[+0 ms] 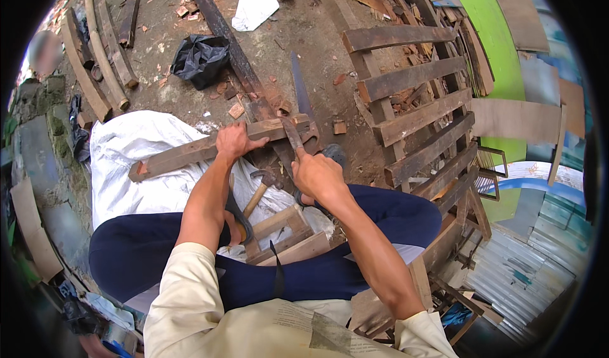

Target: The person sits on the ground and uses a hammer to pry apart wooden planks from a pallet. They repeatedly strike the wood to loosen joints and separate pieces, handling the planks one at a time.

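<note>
A squared wooden beam [184, 156] lies slantwise before me, its right end over a dark long timber [228, 38]. My left hand [233, 140] is closed over the beam near its middle, thumb stretched to the right. In my closed right hand [317, 175] is a rusty-brown flat-bladed tool [291, 133], its blade against the beam's right end; its exact kind is unclear. Just beyond, a handsaw [299, 82] lies with its blade pointing away and its wooden handle close to the beam. Between my legs rests a claw hammer [261, 188] with a wooden handle.
White sheeting [127, 161] spreads under the beam's left part. A slatted wooden frame [415, 98] leans on the right. A black plastic bag [200, 60] and wood scraps litter the dirt. Long timbers [104, 53] lie far left; a small wooden frame [285, 234] is near my lap.
</note>
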`<state>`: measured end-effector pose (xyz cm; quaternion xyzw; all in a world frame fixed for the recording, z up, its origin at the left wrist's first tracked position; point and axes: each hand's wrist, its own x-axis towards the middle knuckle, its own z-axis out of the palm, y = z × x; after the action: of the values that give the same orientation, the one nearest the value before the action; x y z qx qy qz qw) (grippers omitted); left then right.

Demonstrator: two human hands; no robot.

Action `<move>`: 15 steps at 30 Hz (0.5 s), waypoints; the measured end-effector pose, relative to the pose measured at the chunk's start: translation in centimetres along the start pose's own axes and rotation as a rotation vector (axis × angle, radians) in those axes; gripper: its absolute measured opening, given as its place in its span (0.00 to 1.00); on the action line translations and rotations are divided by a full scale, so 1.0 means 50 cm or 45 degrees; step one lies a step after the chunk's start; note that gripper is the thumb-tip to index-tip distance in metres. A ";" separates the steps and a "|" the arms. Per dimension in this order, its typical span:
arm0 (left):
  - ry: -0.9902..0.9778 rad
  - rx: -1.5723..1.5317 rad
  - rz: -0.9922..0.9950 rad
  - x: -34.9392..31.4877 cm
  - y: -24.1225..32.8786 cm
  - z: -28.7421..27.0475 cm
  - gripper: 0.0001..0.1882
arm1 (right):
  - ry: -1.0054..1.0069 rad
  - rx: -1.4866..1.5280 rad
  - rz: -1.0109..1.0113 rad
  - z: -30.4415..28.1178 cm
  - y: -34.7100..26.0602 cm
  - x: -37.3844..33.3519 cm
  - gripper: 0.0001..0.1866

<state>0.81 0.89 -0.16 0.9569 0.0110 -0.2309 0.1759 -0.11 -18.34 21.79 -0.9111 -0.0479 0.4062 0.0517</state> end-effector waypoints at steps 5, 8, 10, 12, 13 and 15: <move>-0.039 -0.014 -0.004 0.000 0.008 -0.018 0.52 | 0.028 0.094 0.067 0.004 0.023 -0.005 0.26; 0.051 -0.038 0.051 0.007 0.014 -0.004 0.51 | 0.040 0.081 0.053 0.021 0.041 0.059 0.26; 0.041 -0.028 0.024 -0.015 -0.005 0.005 0.51 | -0.090 -0.061 0.058 -0.007 -0.009 0.019 0.26; 0.020 -0.018 -0.014 -0.012 -0.006 -0.023 0.51 | -0.029 -0.029 0.049 -0.016 -0.018 -0.026 0.25; 0.024 -0.017 -0.008 -0.008 0.000 -0.022 0.51 | 0.015 -0.020 0.052 -0.007 0.003 -0.031 0.25; 0.023 -0.011 0.012 -0.004 0.014 -0.011 0.50 | 0.157 0.008 0.021 0.022 0.054 -0.010 0.24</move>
<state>0.94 0.41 0.60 0.9582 0.0092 -0.2214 0.1810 -1.14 -21.03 21.06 -0.9346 -0.0361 0.3497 0.0541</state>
